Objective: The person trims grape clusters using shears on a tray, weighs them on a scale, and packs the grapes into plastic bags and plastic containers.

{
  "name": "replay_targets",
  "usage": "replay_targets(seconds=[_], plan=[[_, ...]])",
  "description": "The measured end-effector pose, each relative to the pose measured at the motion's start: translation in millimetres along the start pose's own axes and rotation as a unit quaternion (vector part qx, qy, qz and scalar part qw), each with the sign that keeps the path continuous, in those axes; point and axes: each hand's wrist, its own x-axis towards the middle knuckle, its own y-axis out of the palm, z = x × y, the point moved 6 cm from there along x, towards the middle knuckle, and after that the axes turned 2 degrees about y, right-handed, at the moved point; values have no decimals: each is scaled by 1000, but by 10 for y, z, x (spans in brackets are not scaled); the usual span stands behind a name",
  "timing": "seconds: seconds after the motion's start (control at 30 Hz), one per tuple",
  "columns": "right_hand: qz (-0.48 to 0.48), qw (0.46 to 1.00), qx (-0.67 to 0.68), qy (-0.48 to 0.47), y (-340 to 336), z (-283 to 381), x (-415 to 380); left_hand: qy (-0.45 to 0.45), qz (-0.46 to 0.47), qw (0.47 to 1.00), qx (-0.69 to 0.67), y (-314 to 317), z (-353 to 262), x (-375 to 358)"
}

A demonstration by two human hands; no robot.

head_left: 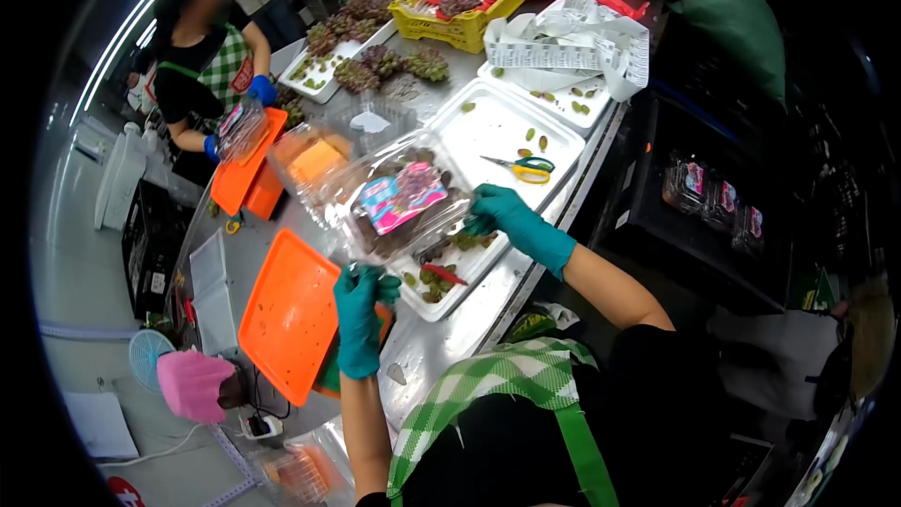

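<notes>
A clear plastic clamshell of dark grapes (389, 235), with a pink and blue label on it, is held up over the table. My left hand (361, 319), in a teal glove, pinches its near left corner. On its right edge, my right hand (516, 225), gloved the same way, closes its fingers. Under and behind the clamshell lies a white tray (455, 131) with loose grapes. Yellow-and-green-handled scissors (527, 169) rest in that tray, just beyond my right hand. An orange tray (289, 314) sits beside my left hand.
Empty clamshells (314, 155) stand behind the held one. Grape bunches (380, 70), a yellow crate (460, 33) and crumpled label strips (572, 47) fill the far end. A black crate (694, 253) at right holds packed clamshells. A co-worker (211, 75) stands at the left.
</notes>
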Motion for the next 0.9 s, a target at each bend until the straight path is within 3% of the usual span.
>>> replay_targets(seconds=[0.27,0.47,0.63,0.9], plan=[[-147,986,9,-77,-1430,440,45,-70,150,986,-13,1327,338,1136],[-216,972,-73,-50,-2154,494,244,-126,206,970,6,1907,1052,1938],[-224,968,-110,-12,-2268,302,404,-171,124,977,6,1984,1493,2226],[-234,963,-128,28,-2277,322,441,-209,124,967,72,1975,1579,2259]])
